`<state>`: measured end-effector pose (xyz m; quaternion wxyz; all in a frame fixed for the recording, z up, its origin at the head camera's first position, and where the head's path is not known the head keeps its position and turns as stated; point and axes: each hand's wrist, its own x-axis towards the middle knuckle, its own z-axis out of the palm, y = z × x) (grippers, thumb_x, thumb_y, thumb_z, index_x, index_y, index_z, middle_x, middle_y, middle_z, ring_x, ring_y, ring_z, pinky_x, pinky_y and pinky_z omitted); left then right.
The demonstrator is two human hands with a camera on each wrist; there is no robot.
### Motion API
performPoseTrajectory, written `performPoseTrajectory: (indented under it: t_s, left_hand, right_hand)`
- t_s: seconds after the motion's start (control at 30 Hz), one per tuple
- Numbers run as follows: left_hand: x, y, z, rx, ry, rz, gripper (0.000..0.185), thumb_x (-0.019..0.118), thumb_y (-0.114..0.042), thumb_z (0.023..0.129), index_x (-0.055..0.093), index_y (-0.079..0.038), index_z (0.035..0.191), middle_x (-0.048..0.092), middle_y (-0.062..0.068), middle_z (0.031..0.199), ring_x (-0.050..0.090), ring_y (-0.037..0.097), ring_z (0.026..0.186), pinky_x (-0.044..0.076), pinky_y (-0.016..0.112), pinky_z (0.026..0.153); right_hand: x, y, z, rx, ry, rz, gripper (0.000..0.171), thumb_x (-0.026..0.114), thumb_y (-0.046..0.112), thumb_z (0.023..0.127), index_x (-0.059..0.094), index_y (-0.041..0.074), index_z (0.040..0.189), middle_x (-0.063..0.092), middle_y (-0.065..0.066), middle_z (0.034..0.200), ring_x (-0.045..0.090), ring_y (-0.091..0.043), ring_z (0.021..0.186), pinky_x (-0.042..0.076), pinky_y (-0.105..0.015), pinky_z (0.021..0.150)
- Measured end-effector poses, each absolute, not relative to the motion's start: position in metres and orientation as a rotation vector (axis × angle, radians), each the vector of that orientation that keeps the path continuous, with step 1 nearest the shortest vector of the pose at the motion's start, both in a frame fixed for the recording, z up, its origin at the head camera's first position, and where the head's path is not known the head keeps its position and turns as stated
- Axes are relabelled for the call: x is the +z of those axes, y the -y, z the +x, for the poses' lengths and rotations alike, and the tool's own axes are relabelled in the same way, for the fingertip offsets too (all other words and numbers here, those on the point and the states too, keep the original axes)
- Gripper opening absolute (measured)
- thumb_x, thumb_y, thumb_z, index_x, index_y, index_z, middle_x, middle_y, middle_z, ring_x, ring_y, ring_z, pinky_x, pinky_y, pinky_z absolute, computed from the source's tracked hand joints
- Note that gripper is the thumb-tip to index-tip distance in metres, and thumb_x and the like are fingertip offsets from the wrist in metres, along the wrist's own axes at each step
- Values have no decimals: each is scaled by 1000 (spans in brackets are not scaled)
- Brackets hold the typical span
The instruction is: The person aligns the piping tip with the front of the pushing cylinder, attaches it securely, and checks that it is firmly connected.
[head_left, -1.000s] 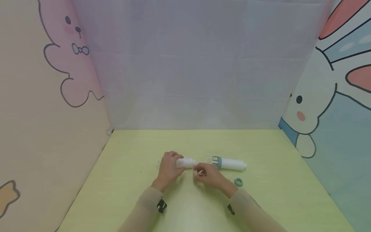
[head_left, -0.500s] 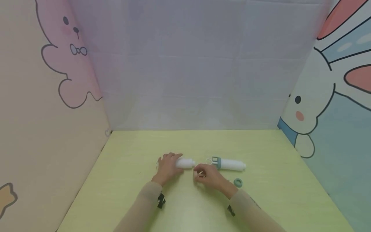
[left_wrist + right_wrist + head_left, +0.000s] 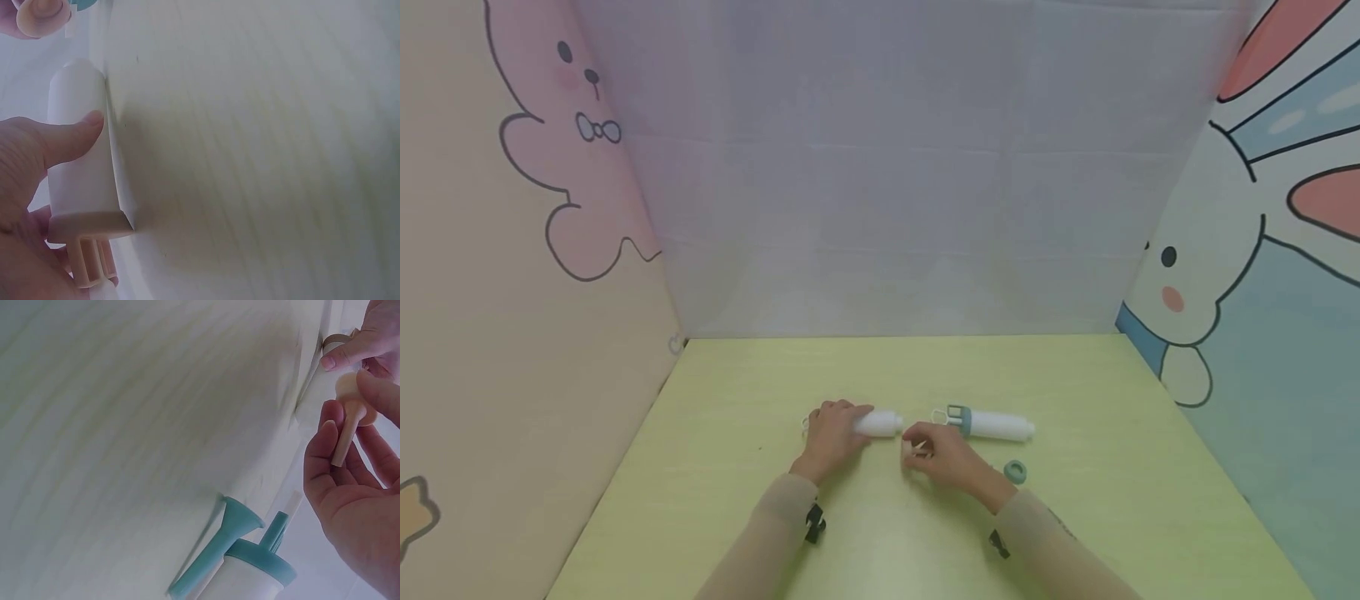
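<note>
My left hand (image 3: 831, 442) holds a white syringe-like cylinder (image 3: 877, 423) lying on its side on the table. In the left wrist view the thumb lies along the white barrel (image 3: 78, 178), with a beige collar (image 3: 90, 226) at its near end; the other fingers are partly hidden behind it. Just right of its tip, my right hand (image 3: 951, 457) pinches a small beige funnel-shaped piece (image 3: 347, 436) with a thin stem. That piece is apart from the cylinder's tip. Further right lies a second white cylinder (image 3: 1000, 425) with a teal collar (image 3: 966, 420).
A teal funnel-shaped piece (image 3: 215, 555) lies beside the second cylinder, its round end (image 3: 1015, 472) facing up in the head view. The yellow table (image 3: 737, 517) is bounded by a pale back wall (image 3: 880, 208) and cartoon-printed side walls.
My left hand has shifted slightly left and lower, with its cylinder moving slightly left too. The right hand keeps its pinch on the beige piece, almost still.
</note>
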<state>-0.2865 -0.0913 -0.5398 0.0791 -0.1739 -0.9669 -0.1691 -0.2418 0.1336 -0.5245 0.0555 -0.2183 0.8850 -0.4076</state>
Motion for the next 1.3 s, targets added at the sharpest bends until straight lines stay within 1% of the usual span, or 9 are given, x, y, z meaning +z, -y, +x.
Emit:
performPoseTrajectory:
  t_s: [0.13,0.23,0.37,0.63,0.87,1.03,1.3]
  left_hand:
    - [-540,92,-285,-501,2880,-524,48,80,-31,70,66,-27,116,66,6,108,55,32,100,41,54,82]
    - [-539,92,-284,-503,2854,-522,44,78,-31,73,66,-28,116,66,5,108,55,31,100,41,53,83]
    - [-534,91,-281,-510,2814,-536,41,76,-31,75,67,-28,115,66,3,107,56,30,99,41,53,82]
    - [-516,93,-268,-456,2798,-540,45,77,-34,74,65,-30,117,66,1,108,54,30,103,39,54,87]
    - [-500,98,-255,-466,2808,-543,47,78,-33,73,65,-30,119,65,3,110,54,31,103,40,54,86]
    - [-492,98,-247,-492,2813,-562,48,78,-33,73,64,-29,119,65,4,110,55,32,103,40,55,87]
    - [-487,98,-237,-499,2781,-597,49,78,-33,73,65,-28,119,65,3,107,55,30,100,41,53,85]
  right_hand:
    - [-523,-135,-242,-1246,-2680,-651,28,70,16,82,64,7,108,68,-4,102,66,-15,86,51,-23,72]
    - [-521,-136,-244,-1238,-2701,-640,29,70,15,82,64,5,108,68,-4,101,65,-16,85,51,-23,71]
    - [-518,-139,-248,-1236,-2734,-651,26,70,14,82,65,6,106,67,-3,100,65,-15,84,51,-22,70]
    - [-508,-143,-249,-1279,-2712,-613,24,69,14,83,65,8,106,67,-2,101,64,-15,83,51,-24,70]
    - [-505,-142,-250,-1274,-2703,-591,25,69,16,83,65,10,107,67,-2,103,65,-15,85,52,-26,72]
    - [-505,-145,-250,-1275,-2733,-590,26,71,18,82,65,12,106,68,0,102,65,-14,84,52,-25,71]
    - [-502,-147,-247,-1315,-2722,-614,26,73,18,79,66,12,104,68,-1,98,63,-11,79,51,-22,68]
